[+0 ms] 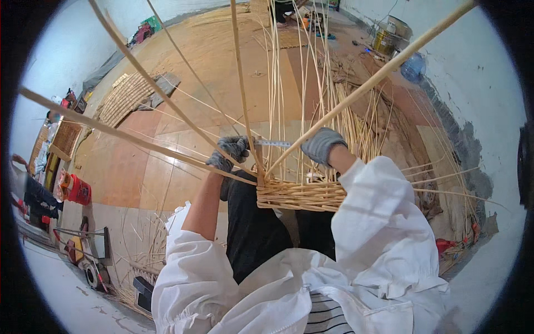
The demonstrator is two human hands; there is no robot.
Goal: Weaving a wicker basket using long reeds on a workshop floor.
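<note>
A half-woven wicker basket [300, 196] rests across my lap, its long stakes fanning upward. A pale measuring tape [272, 143] is stretched level between my two grey-gloved hands, just above the woven edge. My left hand [230, 152] is closed at the tape's left end, beside a thick corner stake [242, 83]. My right hand [322, 146] is closed at the other end, behind a thick slanting stake [367, 86]; whatever part of the tape lies inside its fingers is hidden.
Loose willow rods [359, 125] lie piled at the right. A woven panel [127, 99] is on the floor at the far left, above a red bucket [79, 190]. A blue water bottle [413, 68] stands by the right wall. Another person's legs [36, 195] show at the left edge.
</note>
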